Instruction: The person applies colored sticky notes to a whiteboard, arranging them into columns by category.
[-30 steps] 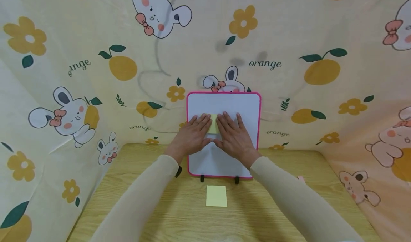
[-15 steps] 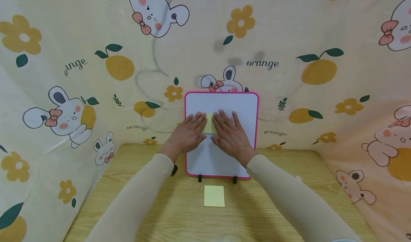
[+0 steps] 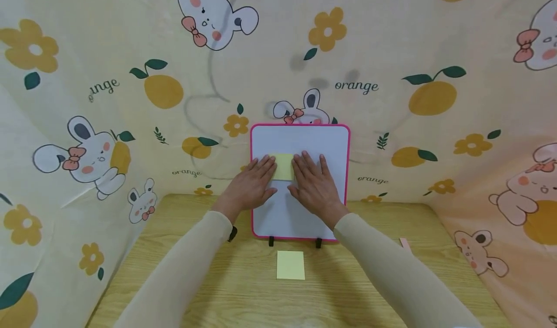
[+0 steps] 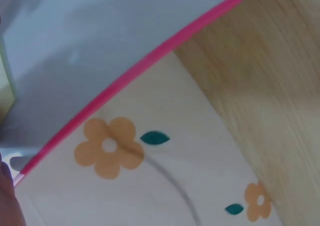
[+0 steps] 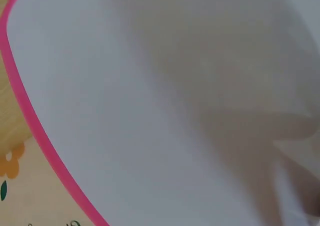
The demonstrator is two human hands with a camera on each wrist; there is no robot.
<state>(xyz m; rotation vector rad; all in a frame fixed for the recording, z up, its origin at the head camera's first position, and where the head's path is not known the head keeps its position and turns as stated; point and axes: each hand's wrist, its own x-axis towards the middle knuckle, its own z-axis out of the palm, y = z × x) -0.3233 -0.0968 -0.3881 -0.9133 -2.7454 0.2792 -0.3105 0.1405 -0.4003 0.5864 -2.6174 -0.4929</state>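
A yellow sticky note (image 3: 284, 167) lies flat on the whiteboard (image 3: 300, 216), which has a pink frame and stands upright on small black feet. My left hand (image 3: 249, 185) rests with straight fingers at the note's left edge. On the other side my right hand (image 3: 316, 183) lies flat against the board, fingertips at the note's right edge. The left wrist view catches only a sliver of the note (image 4: 6, 93) and part of a finger (image 4: 10, 203). Shadow falls over the board's surface (image 5: 100, 110) in the right wrist view.
Another yellow sticky note (image 3: 290, 265) lies on the wooden table (image 3: 243, 294) in front of the board. A pink strip (image 3: 405, 244) is partly behind the right sleeve. Behind everything hangs a printed cloth (image 3: 278, 52) with rabbits and oranges.
My left hand has slid left and my right hand slightly right along the board, so more of the sticky note between them shows. The note on the table stays put.
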